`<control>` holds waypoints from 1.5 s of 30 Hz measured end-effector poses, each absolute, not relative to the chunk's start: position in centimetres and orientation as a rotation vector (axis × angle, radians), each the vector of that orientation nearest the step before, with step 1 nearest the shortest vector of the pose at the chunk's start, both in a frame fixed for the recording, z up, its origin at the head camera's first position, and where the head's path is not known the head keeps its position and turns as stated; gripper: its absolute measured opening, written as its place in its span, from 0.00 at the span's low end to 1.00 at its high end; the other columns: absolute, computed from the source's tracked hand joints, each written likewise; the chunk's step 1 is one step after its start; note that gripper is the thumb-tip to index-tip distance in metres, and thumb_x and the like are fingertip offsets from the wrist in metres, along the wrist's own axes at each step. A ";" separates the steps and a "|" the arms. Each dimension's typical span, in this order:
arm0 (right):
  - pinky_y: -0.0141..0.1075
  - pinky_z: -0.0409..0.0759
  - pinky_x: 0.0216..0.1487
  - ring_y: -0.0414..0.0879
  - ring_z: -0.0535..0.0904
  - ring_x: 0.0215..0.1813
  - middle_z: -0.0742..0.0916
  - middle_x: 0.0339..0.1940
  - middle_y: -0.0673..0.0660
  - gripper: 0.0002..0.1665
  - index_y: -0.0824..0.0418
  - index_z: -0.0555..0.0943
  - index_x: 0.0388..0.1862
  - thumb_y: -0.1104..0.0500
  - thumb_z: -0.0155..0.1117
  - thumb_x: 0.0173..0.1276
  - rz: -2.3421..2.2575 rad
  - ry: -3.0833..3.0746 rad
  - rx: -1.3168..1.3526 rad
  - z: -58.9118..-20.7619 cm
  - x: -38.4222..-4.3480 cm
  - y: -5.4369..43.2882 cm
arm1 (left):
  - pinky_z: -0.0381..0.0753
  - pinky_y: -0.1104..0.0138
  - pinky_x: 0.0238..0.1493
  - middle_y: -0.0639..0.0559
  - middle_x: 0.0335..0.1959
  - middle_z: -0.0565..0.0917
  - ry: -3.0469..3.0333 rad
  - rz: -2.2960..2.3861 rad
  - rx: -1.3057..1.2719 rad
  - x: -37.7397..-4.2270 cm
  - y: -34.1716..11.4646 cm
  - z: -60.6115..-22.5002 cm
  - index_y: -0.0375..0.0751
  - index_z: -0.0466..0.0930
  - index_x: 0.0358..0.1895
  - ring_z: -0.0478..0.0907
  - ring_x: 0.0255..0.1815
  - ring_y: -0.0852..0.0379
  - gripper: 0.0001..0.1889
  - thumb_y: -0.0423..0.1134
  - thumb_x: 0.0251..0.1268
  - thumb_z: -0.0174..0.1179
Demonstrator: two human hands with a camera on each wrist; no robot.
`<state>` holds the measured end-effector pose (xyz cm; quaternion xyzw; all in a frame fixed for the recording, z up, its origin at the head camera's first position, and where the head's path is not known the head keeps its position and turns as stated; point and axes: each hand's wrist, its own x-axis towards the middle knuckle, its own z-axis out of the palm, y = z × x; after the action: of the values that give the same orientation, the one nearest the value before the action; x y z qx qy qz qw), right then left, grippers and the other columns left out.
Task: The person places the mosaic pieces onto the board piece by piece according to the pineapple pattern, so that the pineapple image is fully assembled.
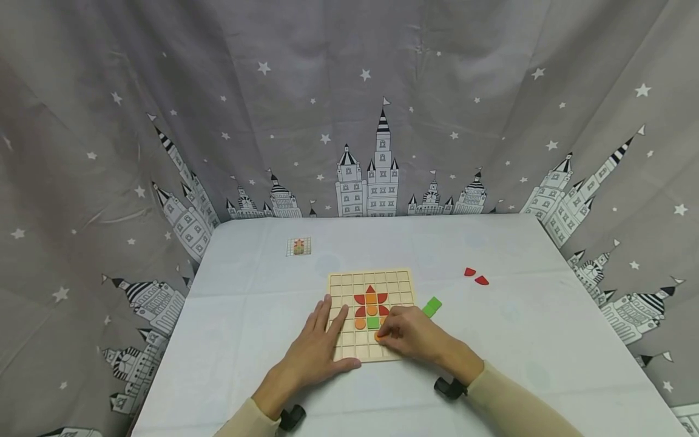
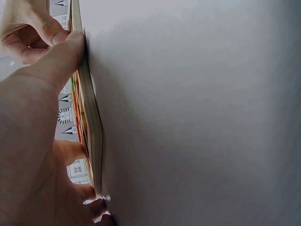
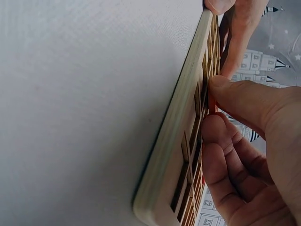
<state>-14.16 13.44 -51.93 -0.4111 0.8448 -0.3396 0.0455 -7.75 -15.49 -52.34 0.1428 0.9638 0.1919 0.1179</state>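
A wooden grid board point(image 1: 349, 352) lies on the table, with red, orange and green pieces set in its middle squares. My right hand point(image 1: 417, 337) pinches an orange round piece point(image 1: 378, 336) between thumb and fingers, low over the squares just below the green square piece point(image 1: 373, 323). In the right wrist view this orange piece point(image 3: 212, 101) shows edge-on at the grid. My left hand point(image 1: 317, 352) rests along the board's left side, fingers spread and fairly straight, its thumb point(image 2: 70, 52) at the front edge. Part of the pattern is hidden under my right hand.
Right of the board lie green pieces point(image 1: 432, 307), partly behind my right hand. Two red pieces point(image 1: 475, 276) lie farther right. A small pattern card point(image 1: 298, 246) lies at the back left of the white table point(image 1: 246, 328). A grey printed curtain point(image 1: 306, 121) hangs behind.
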 end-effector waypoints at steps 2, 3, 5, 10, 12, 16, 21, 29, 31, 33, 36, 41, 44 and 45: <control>0.23 0.83 0.41 0.32 0.82 0.39 0.92 0.38 0.49 0.05 0.57 0.99 0.44 0.62 0.88 0.72 -1.037 2.577 -1.261 -52.0 -14.2 13.4 | 0.64 0.37 0.95 0.29 0.99 0.45 2.823 0.558 0.419 -7.8 -15.5 -52.4 0.46 0.56 0.97 0.48 1.00 0.28 0.64 0.79 0.70 0.73; 0.23 0.83 0.41 0.31 0.81 0.39 0.92 0.38 0.49 0.05 0.57 0.99 0.45 0.62 0.88 0.72 -1.037 2.575 -1.264 -52.0 -14.2 13.4 | 0.65 0.37 0.94 0.29 1.00 0.45 2.824 0.556 0.418 -7.8 -15.5 -52.5 0.46 0.56 0.97 0.48 1.00 0.28 0.65 0.79 0.69 0.73; 0.23 0.82 0.40 0.30 0.80 0.39 0.91 0.38 0.49 0.05 0.57 1.00 0.45 0.62 0.88 0.72 -1.034 2.575 -1.272 -52.2 -14.3 13.4 | 0.67 0.36 0.93 0.29 1.00 0.45 2.827 0.554 0.418 -7.8 -15.5 -52.5 0.46 0.56 0.98 0.48 1.00 0.28 0.64 0.79 0.70 0.73; 0.21 0.80 0.39 0.28 0.77 0.38 0.90 0.37 0.48 0.06 0.57 1.00 0.45 0.62 0.89 0.71 -1.027 2.598 -1.317 -52.5 -14.4 13.2 | 0.69 0.36 0.92 0.29 0.99 0.46 2.838 0.549 0.426 -7.8 -15.6 -52.6 0.46 0.57 0.97 0.49 1.00 0.27 0.64 0.78 0.70 0.73; 0.21 0.79 0.39 0.28 0.77 0.37 0.90 0.37 0.48 0.06 0.56 1.00 0.44 0.62 0.90 0.70 -1.026 2.610 -1.340 -52.6 -14.5 13.1 | 0.69 0.36 0.92 0.28 0.99 0.46 2.842 0.548 0.432 -7.8 -15.6 -52.6 0.45 0.57 0.97 0.50 1.00 0.27 0.64 0.78 0.70 0.73; 0.22 0.80 0.40 0.30 0.78 0.38 0.91 0.37 0.49 0.05 0.57 1.00 0.43 0.63 0.89 0.70 -1.035 2.613 -1.370 -52.6 -14.4 12.9 | 0.69 0.36 0.92 0.27 0.99 0.46 2.843 0.547 0.440 -7.8 -15.5 -52.5 0.44 0.57 0.97 0.50 0.99 0.26 0.64 0.77 0.70 0.73; 0.21 0.79 0.39 0.30 0.79 0.38 0.91 0.36 0.50 0.04 0.58 1.00 0.43 0.64 0.88 0.71 -1.032 2.600 -1.353 -52.4 -14.4 12.6 | 0.69 0.36 0.92 0.27 0.99 0.46 2.842 0.544 0.439 -7.8 -15.5 -52.5 0.44 0.57 0.97 0.49 0.99 0.26 0.64 0.77 0.70 0.73; 0.20 0.76 0.37 0.29 0.77 0.36 0.91 0.34 0.50 0.04 0.59 1.00 0.43 0.63 0.88 0.71 -1.023 2.601 -1.359 -52.4 -14.4 12.3 | 0.64 0.37 0.94 0.27 0.99 0.46 2.833 0.546 0.431 -7.8 -15.5 -52.5 0.44 0.57 0.97 0.49 1.00 0.26 0.64 0.77 0.70 0.73; 0.19 0.75 0.37 0.29 0.76 0.36 0.91 0.34 0.50 0.04 0.58 1.00 0.43 0.63 0.88 0.71 -1.014 2.603 -1.361 -52.5 -14.4 12.3 | 0.64 0.37 0.95 0.27 0.99 0.46 2.831 0.546 0.427 -7.8 -15.5 -52.5 0.44 0.57 0.97 0.48 1.00 0.27 0.64 0.77 0.70 0.73; 0.19 0.75 0.37 0.29 0.76 0.35 0.91 0.34 0.49 0.03 0.58 1.00 0.43 0.63 0.88 0.72 -1.005 2.606 -1.367 -52.5 -14.5 12.3 | 0.64 0.37 0.95 0.28 0.99 0.46 2.830 0.543 0.426 -7.8 -15.4 -52.5 0.44 0.57 0.97 0.48 1.00 0.27 0.64 0.78 0.70 0.73; 0.19 0.74 0.37 0.29 0.75 0.36 0.90 0.34 0.49 0.04 0.58 1.00 0.42 0.63 0.88 0.71 -0.999 2.608 -1.381 -52.5 -14.5 12.3 | 0.65 0.37 0.94 0.28 0.99 0.46 2.834 0.541 0.427 -7.8 -15.4 -52.6 0.44 0.57 0.97 0.49 1.00 0.27 0.64 0.78 0.70 0.73; 0.20 0.75 0.38 0.28 0.74 0.36 0.91 0.35 0.49 0.04 0.57 1.00 0.43 0.63 0.88 0.71 -0.990 2.609 -1.398 -52.5 -14.5 12.3 | 0.65 0.37 0.94 0.27 0.99 0.46 2.837 0.544 0.428 -7.8 -15.4 -52.6 0.44 0.58 0.97 0.49 1.00 0.26 0.64 0.77 0.70 0.73; 0.20 0.75 0.38 0.28 0.74 0.37 0.91 0.35 0.49 0.04 0.57 1.00 0.43 0.62 0.88 0.72 -0.989 2.614 -1.411 -52.6 -14.6 12.4 | 0.64 0.37 0.95 0.27 0.99 0.46 2.840 0.542 0.429 -7.8 -15.4 -52.7 0.44 0.58 0.97 0.49 1.00 0.26 0.64 0.77 0.70 0.73; 0.20 0.76 0.39 0.29 0.75 0.37 0.91 0.35 0.49 0.04 0.57 1.00 0.43 0.62 0.88 0.72 -0.989 2.616 -1.416 -52.6 -14.6 12.5 | 0.63 0.37 0.95 0.27 0.99 0.46 2.841 0.540 0.429 -7.8 -15.4 -52.7 0.44 0.58 0.97 0.49 1.00 0.26 0.64 0.77 0.70 0.73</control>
<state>-14.61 12.49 -52.64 -0.4518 0.8345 -0.3154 0.0036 -7.83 -15.40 -52.71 0.1460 0.9660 0.1835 0.1089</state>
